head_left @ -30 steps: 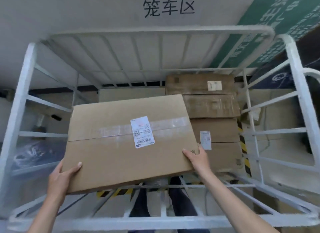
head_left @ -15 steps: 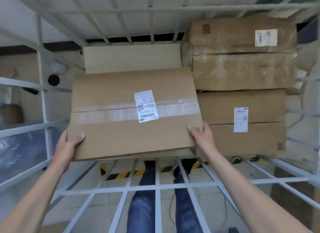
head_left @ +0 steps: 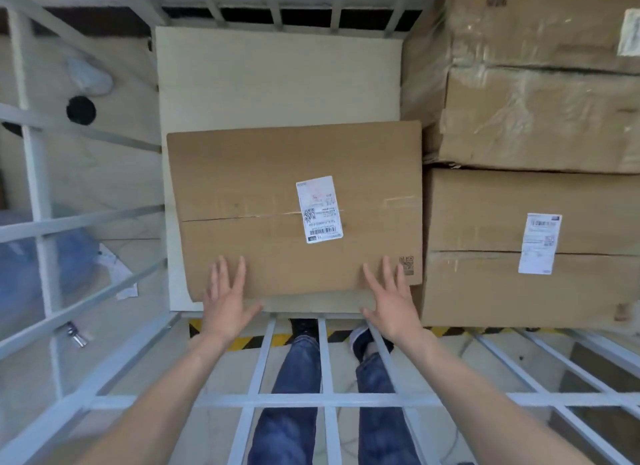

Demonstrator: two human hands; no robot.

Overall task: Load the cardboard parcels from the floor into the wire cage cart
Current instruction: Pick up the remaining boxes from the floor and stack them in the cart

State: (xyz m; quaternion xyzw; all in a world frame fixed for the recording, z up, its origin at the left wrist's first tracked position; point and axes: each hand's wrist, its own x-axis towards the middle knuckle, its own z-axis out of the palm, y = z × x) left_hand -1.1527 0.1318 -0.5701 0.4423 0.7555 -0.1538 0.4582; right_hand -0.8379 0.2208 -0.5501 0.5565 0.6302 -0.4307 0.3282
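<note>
A brown cardboard parcel (head_left: 263, 201) with a white shipping label lies flat inside the white wire cage cart (head_left: 311, 400), on top of a pale flat board (head_left: 277, 77). My left hand (head_left: 227, 298) hovers at the parcel's near left edge with its fingers spread and straight. My right hand (head_left: 389, 300) is spread the same way at the near right edge. Neither hand grips the parcel. Whether the fingertips touch the cardboard cannot be told.
Stacked brown parcels fill the cart's right side: a labelled one (head_left: 485, 243) low and a tape-wrapped one (head_left: 536, 111) above. The cage's left bars (head_left: 38, 201) and front bars surround my arms. Blue plastic (head_left: 20, 257) lies outside on the left. My legs stand behind the front bars.
The parcel went down from my grip onto the pale board in the cart. Both hands let go of its corners and opened, and my view tilted further downward.
</note>
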